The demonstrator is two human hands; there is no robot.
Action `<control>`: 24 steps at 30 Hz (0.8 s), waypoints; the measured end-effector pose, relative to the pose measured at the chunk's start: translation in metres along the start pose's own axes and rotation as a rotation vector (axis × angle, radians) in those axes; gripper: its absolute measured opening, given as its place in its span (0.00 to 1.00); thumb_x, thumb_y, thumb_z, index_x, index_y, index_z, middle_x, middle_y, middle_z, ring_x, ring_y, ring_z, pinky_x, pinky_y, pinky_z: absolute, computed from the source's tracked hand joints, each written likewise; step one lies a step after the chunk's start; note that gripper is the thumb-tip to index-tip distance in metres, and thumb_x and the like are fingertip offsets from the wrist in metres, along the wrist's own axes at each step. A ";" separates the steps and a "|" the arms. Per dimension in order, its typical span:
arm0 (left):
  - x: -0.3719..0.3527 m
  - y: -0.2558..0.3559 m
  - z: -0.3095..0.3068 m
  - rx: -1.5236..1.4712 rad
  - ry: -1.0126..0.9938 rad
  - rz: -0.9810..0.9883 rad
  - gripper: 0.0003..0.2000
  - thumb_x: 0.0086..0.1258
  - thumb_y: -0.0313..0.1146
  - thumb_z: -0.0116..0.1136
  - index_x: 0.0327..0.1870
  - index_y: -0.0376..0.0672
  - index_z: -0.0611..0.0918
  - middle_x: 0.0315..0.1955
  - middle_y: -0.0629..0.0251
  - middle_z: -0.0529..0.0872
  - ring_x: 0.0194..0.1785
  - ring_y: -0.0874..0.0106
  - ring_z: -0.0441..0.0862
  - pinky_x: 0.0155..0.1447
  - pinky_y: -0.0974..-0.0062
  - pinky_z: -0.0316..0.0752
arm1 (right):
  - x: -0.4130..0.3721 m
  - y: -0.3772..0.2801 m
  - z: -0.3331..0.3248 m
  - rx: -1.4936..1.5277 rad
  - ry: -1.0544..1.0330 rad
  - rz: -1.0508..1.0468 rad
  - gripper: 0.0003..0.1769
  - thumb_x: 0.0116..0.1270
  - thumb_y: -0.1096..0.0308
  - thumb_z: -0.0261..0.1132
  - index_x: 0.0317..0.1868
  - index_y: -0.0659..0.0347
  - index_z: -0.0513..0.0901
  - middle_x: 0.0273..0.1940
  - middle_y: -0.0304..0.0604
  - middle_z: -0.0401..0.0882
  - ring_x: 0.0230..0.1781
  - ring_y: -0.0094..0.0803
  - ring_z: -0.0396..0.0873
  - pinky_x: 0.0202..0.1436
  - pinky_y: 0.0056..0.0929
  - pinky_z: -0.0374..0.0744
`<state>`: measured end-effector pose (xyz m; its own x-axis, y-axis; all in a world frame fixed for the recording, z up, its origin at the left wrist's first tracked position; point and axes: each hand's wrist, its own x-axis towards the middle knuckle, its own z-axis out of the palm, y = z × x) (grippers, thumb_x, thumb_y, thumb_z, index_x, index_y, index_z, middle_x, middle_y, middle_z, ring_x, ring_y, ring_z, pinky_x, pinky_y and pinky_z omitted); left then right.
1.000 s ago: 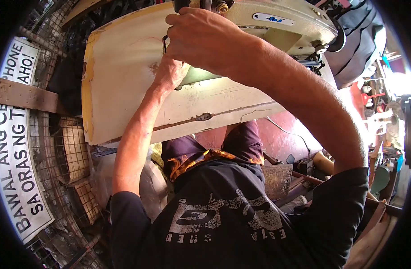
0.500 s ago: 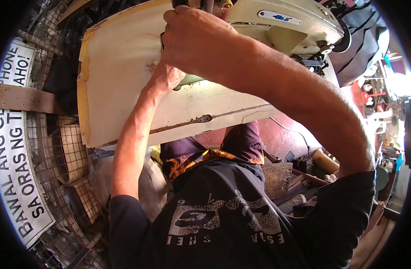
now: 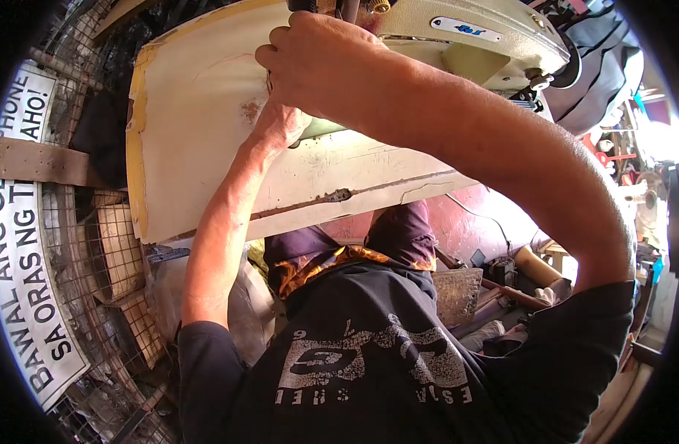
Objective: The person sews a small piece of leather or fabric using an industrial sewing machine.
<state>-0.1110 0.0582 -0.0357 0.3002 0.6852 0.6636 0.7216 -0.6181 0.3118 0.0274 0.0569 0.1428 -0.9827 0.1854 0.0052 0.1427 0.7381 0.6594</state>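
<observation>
My right hand (image 3: pixel 321 63) is beside the needle end of a cream sewing machine (image 3: pixel 406 18), its back toward me and its fingers curled. Whatever those fingers grip is hidden behind the hand. My left hand (image 3: pixel 284 124) sits just below and partly behind the right one, low over the machine's bed, with its fingers out of sight. A small dark edge shows beside the hands, too little to name. Under them is the worn cream sewing table (image 3: pixel 199 103), where a bit of green surface (image 3: pixel 321 127) shows by the left wrist.
A wire mesh wall (image 3: pixel 73 244) with a lettered sign (image 3: pixel 28 296) stands at the left. The table's chipped front edge (image 3: pixel 339 196) crosses above my lap. Dark fabric (image 3: pixel 598 66) hangs at the far right. Assorted items and a cable (image 3: pixel 495 222) lie below right.
My right elbow has swung outward to the right. The right hand has shifted slightly, with its fingertips showing a bit farther left. The left hand stays almost in place.
</observation>
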 end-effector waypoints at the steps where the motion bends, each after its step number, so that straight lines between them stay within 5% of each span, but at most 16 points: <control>1: -0.002 -0.004 0.001 -0.043 -0.042 -0.029 0.08 0.65 0.22 0.53 0.43 0.37 0.83 0.37 0.54 0.85 0.44 0.58 0.81 0.51 0.62 0.75 | 0.001 0.001 0.000 0.017 -0.076 -0.023 0.07 0.54 0.62 0.73 0.35 0.46 0.91 0.36 0.31 0.87 0.41 0.31 0.86 0.41 0.30 0.81; 7: 0.010 0.006 -0.023 0.057 -0.433 -0.184 0.09 0.65 0.22 0.52 0.43 0.39 0.83 0.39 0.56 0.85 0.47 0.56 0.81 0.52 0.62 0.76 | 0.007 0.008 0.002 0.146 -0.227 -0.065 0.01 0.57 0.65 0.71 0.29 0.48 0.87 0.35 0.30 0.82 0.44 0.28 0.83 0.46 0.28 0.78; 11: 0.003 0.006 -0.014 0.058 -0.033 0.064 0.07 0.66 0.22 0.52 0.41 0.39 0.82 0.41 0.58 0.85 0.48 0.58 0.81 0.50 0.61 0.77 | 0.013 0.011 -0.014 0.161 -0.381 -0.072 0.01 0.58 0.65 0.71 0.29 0.49 0.87 0.34 0.31 0.83 0.43 0.28 0.83 0.47 0.29 0.78; 15: 0.001 0.002 -0.011 0.182 -0.072 0.046 0.07 0.65 0.22 0.52 0.39 0.40 0.82 0.41 0.59 0.85 0.47 0.60 0.81 0.50 0.62 0.77 | 0.005 0.007 0.002 0.231 -0.196 -0.036 0.01 0.58 0.66 0.71 0.29 0.50 0.87 0.36 0.32 0.84 0.44 0.28 0.84 0.47 0.30 0.79; 24: 0.011 0.014 -0.024 0.154 -0.177 0.008 0.04 0.63 0.23 0.57 0.35 0.41 0.84 0.33 0.61 0.86 0.41 0.63 0.83 0.49 0.65 0.77 | 0.009 0.010 -0.003 0.045 -0.260 -0.144 0.05 0.58 0.65 0.74 0.35 0.46 0.91 0.38 0.28 0.89 0.49 0.25 0.85 0.48 0.26 0.82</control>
<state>-0.1126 0.0478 -0.0081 0.4007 0.7460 0.5319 0.8016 -0.5666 0.1908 0.0192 0.0640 0.1514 -0.9306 0.2324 -0.2827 0.0149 0.7959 0.6053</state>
